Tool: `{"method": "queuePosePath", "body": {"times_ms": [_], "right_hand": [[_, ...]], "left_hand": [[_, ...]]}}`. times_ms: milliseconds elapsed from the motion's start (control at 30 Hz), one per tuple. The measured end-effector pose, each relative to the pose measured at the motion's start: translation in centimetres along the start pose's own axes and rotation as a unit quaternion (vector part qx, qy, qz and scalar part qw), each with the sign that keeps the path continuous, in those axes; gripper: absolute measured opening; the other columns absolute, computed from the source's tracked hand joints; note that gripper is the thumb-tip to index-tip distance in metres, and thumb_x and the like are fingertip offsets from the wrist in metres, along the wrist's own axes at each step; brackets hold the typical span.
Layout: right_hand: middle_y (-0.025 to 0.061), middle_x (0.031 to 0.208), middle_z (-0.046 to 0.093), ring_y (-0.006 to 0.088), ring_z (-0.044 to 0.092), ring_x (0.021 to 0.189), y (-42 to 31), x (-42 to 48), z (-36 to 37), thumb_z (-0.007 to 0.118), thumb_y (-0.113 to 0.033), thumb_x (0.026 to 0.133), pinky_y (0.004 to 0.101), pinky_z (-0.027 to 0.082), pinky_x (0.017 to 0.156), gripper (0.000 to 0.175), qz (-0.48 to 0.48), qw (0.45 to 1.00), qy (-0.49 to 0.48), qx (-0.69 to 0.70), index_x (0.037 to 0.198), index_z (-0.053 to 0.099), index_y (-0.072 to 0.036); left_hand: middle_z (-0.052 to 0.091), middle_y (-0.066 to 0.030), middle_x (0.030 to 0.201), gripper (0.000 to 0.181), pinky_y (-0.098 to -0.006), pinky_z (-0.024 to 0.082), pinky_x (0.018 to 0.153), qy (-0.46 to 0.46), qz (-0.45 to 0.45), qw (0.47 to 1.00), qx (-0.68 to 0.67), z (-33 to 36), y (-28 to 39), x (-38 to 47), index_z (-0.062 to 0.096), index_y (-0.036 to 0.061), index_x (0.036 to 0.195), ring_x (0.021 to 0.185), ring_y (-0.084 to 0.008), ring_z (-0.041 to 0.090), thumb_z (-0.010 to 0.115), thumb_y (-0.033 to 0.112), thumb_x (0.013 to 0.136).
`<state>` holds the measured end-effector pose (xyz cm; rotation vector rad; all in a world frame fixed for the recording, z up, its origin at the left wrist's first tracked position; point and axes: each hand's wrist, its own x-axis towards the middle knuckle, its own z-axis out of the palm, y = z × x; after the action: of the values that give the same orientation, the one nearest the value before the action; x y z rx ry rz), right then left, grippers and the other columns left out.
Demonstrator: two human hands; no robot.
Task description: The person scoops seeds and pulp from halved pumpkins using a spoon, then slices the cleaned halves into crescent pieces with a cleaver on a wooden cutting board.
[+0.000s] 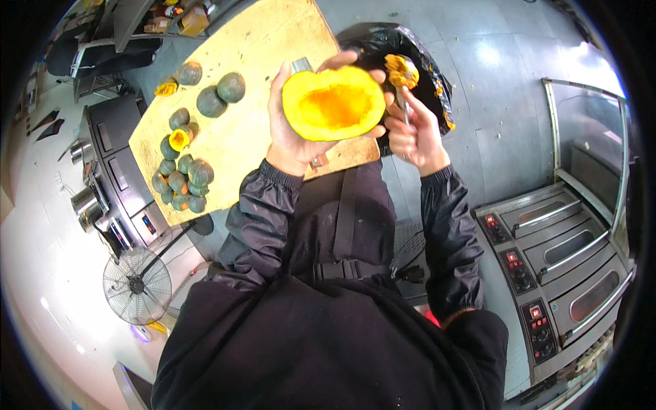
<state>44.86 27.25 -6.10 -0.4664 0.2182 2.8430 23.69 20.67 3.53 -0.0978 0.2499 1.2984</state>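
Observation:
My left hand (291, 120) cups a pumpkin half (335, 105) from below, its yellow cut face turned up and an orange hollow in the middle. Just right of it, my right hand (417, 128) grips the handle of a metal spoon (406, 105). Orange pulp (398, 74) clings to the spoon's bowl, above a black bag-lined bin (435, 56). Behind the pumpkin half, a flat metal piece (302, 64) partly shows; its full shape is hidden.
A wooden table (277, 31) carries several dark green pumpkins (211, 101) and a cut piece (179, 139) at its left side. A deck oven (558, 261) stands at right. A wire-caged fan (137, 283) and steel equipment (120, 154) are at left.

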Motion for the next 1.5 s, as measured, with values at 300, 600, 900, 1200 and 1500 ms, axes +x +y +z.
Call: {"method": "queuePosePath", "body": {"times_ms": [300, 600, 900, 1200, 1500], "right_hand": [[-0.0072, 0.057, 0.029, 0.005, 0.023, 0.042, 2.2, 0.8, 2.1, 0.041, -0.056, 0.104, 0.023, 0.018, 0.038, 0.05, -0.026, 0.991, 0.065, -0.115, 0.079, 0.047, -0.013], [0.0263, 0.068, 0.062, 0.0445, 0.067, 0.069, 3.3, -0.1, 5.0, 0.058, -0.043, 0.1, 0.0482, 0.053, 0.059, 0.047, -0.161, 0.427, 0.31, -0.834, 0.082, 0.059, 0.001], [0.0231, 0.071, 0.067, 0.0383, 0.069, 0.065, -0.3, 0.5, -3.1, 0.054, -0.046, 0.102, 0.0466, 0.053, 0.054, 0.048, -0.156, 0.347, 0.396, -0.835, 0.091, 0.059, 0.0], [-0.0072, 0.064, 0.034, 0.0046, 0.028, 0.045, 1.9, 6.2, -13.9, 0.058, -0.029, 0.101, 0.0206, 0.022, 0.038, 0.027, 0.102, 0.941, 0.323, 0.018, 0.083, 0.044, -0.015], [-0.0069, 0.056, 0.035, 0.0064, 0.032, 0.041, 3.8, 5.3, -11.2, 0.058, -0.034, 0.1, 0.0232, 0.024, 0.036, 0.029, -0.005, 0.902, 0.424, -0.077, 0.08, 0.05, -0.016]], "left_hand": [[0.059, -0.0246, 0.135, 0.064, -0.0626, 0.045, 0.106, 0.232, 0.076, 0.948, 0.202, -2.0, 0.5, 0.1, 0.054, 0.001, 0.133, 0.129, -0.036, 0.056, 0.042, 0.055, 0.102], [0.063, -0.018, 0.127, 0.057, -0.0617, 0.052, 0.098, 0.267, 0.083, 0.906, 0.317, -1.4, 1.5, -1.2, 0.059, 0.0013, 0.125, 0.118, -0.0337, 0.063, 0.047, 0.05, 0.099], [0.059, -0.0144, 0.134, 0.065, -0.0649, 0.046, 0.101, 0.249, 0.167, 0.951, 0.078, -2.3, 3.3, -4.1, 0.056, 0.0038, 0.13, 0.128, -0.0358, 0.056, 0.049, 0.057, 0.094], [0.043, -0.0223, 0.15, 0.059, -0.0729, 0.034, 0.109, 0.237, 0.106, 0.96, 0.108, -5.2, 7.9, -10.9, 0.045, 0.004, 0.14, 0.142, -0.042, 0.039, 0.057, 0.044, 0.097], [0.069, -0.0145, 0.108, 0.042, -0.0347, 0.055, 0.082, 0.522, 0.089, 0.396, 0.75, -13.4, 22.8, -24.8, 0.067, 0.0039, 0.109, 0.093, -0.0247, 0.07, 0.076, 0.037, 0.084]]}}
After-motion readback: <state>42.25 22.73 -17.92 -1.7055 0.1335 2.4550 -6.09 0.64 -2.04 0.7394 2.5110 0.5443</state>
